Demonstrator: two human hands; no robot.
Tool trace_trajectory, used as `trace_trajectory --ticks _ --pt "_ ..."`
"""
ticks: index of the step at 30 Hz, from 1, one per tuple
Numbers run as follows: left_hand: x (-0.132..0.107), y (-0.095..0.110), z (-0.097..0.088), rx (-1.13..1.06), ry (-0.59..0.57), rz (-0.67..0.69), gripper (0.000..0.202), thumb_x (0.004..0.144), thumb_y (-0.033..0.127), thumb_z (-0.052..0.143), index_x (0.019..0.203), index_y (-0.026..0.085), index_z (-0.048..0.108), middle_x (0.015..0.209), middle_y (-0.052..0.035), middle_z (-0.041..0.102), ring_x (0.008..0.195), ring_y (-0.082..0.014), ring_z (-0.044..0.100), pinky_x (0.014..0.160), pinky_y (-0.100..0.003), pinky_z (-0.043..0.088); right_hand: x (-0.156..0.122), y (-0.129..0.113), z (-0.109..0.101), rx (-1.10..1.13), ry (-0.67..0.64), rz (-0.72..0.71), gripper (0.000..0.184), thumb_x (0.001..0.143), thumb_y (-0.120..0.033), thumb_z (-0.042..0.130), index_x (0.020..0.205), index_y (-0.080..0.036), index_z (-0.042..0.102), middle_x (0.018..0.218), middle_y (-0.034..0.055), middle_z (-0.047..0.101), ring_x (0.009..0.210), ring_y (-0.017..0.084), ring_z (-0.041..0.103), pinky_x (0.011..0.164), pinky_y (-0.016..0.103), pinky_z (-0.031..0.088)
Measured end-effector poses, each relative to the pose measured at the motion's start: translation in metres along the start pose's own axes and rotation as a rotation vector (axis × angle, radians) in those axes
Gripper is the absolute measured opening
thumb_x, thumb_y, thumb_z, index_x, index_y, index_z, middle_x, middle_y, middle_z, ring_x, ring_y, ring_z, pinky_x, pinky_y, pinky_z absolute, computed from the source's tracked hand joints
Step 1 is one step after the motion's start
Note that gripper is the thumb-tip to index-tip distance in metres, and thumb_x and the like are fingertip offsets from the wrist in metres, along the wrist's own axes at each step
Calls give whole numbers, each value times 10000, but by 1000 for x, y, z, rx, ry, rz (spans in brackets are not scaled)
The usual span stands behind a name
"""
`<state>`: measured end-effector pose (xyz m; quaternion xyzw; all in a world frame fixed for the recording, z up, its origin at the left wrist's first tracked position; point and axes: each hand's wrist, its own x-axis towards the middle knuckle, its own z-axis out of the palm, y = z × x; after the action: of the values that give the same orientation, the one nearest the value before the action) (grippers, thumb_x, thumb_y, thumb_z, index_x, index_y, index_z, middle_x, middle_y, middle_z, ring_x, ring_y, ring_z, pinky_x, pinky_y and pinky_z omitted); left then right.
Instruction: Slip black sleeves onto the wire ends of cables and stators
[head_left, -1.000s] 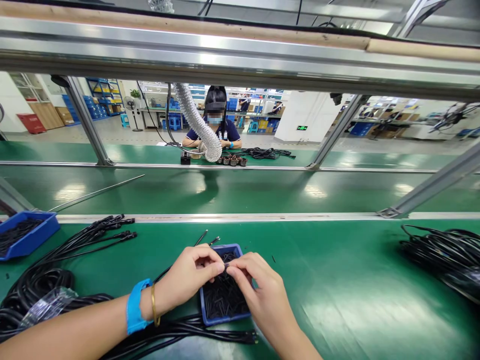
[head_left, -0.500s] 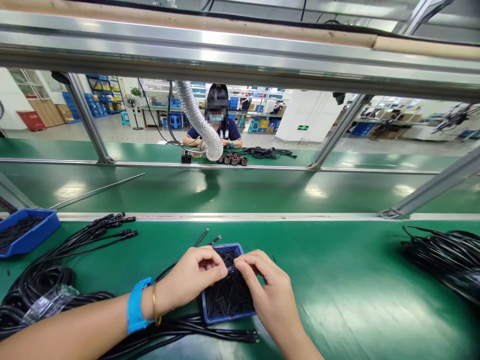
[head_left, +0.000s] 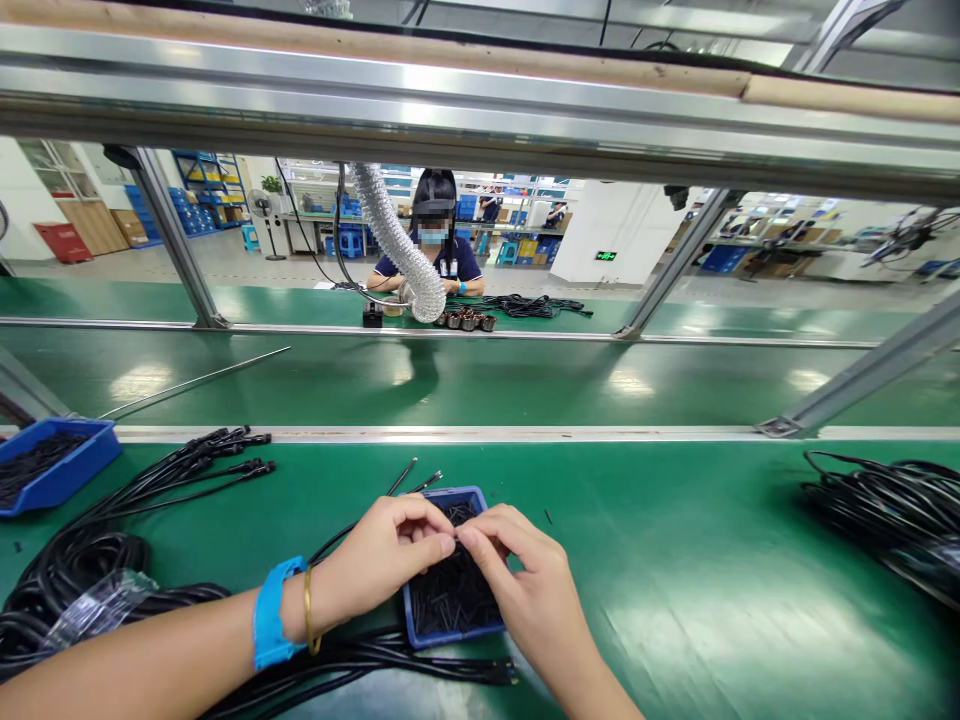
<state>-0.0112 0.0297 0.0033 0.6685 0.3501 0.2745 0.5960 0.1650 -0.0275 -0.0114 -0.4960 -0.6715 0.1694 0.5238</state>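
My left hand [head_left: 401,540] is closed in a pinch, thumb against fingertips, over a small blue bin [head_left: 450,637]. My right hand [head_left: 517,565] pinches from the other side, and the two sets of fingertips meet. Whatever thin thing lies between them is mostly covered by the fingers. Short black tube pieces [head_left: 450,600] fill the bin. Behind my left wrist runs a black cable [head_left: 330,543], and cable tips [head_left: 431,481] stick out past the bin's far left corner. More black cables [head_left: 420,663] lie below the bin, their ends pointing right.
Coiled black cables [head_left: 97,560] with clear plastic wrap lie at left, near another blue bin [head_left: 75,470] of black pieces. A cable bundle [head_left: 892,510] sits at far right. A metal rail [head_left: 525,434] crosses the green bench. Beyond it a person [head_left: 469,265] sits behind a silver duct [head_left: 390,230].
My right hand has moved slightly left, closing the small gap so its fingertips now meet those of my left hand. The left hand has barely moved.
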Motion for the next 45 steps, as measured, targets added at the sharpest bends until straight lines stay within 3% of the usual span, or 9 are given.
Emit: trace_trajectory --ticks 6,15,27,30,33,38,45 --pt "-2 5 0 24 -5 38 207 811 367 669 764 169 705 757 15 534 661 -127 488 630 -262 392 2 -2 -2 104 55 62 189 965 -252 622 818 -230 739 786 20 705 695 158 648 582 237 502" --pt "-1 5 0 40 11 36 176 803 329 653 746 167 689 743 21 533 666 -124 461 630 -256 373 -1 0 -6 -88 30 -104 171 981 -192 602 837 -228 687 772 16 657 691 154 575 585 255 467" --pt "0 1 -1 94 0 20 155 800 316 635 768 168 666 740 18 529 679 -135 466 651 -267 386 1 2 -7 -254 -59 -183 206 990 -235 593 846 -234 741 769 31 680 716 182 608 652 305 502" --pt "-1 -1 -1 18 12 19 76 776 224 608 835 178 622 791 0 568 759 -156 516 717 -279 431 2 1 -8 -209 -94 -169 208 999 -227 558 928 -240 754 818 41 710 752 184 637 663 297 529" --pt "-4 1 -2 -22 52 61 140 744 145 594 876 192 582 849 -10 581 819 -162 538 780 -288 461 3 -1 -8 -91 -72 -125 163 954 -189 585 1032 -224 724 841 34 725 719 159 655 597 248 536" --pt "-8 7 -1 40 92 59 132 734 130 611 843 192 571 847 -13 592 813 -167 556 787 -309 478 2 -1 -1 6 -50 -13 111 877 -151 596 860 -206 691 728 -4 686 562 113 609 524 202 516" --pt "-7 1 0 -11 83 24 157 714 144 638 853 186 578 822 -11 604 790 -164 569 761 -310 481 2 2 9 50 -133 45 125 871 -200 623 845 -212 744 736 15 722 599 136 632 544 220 518"
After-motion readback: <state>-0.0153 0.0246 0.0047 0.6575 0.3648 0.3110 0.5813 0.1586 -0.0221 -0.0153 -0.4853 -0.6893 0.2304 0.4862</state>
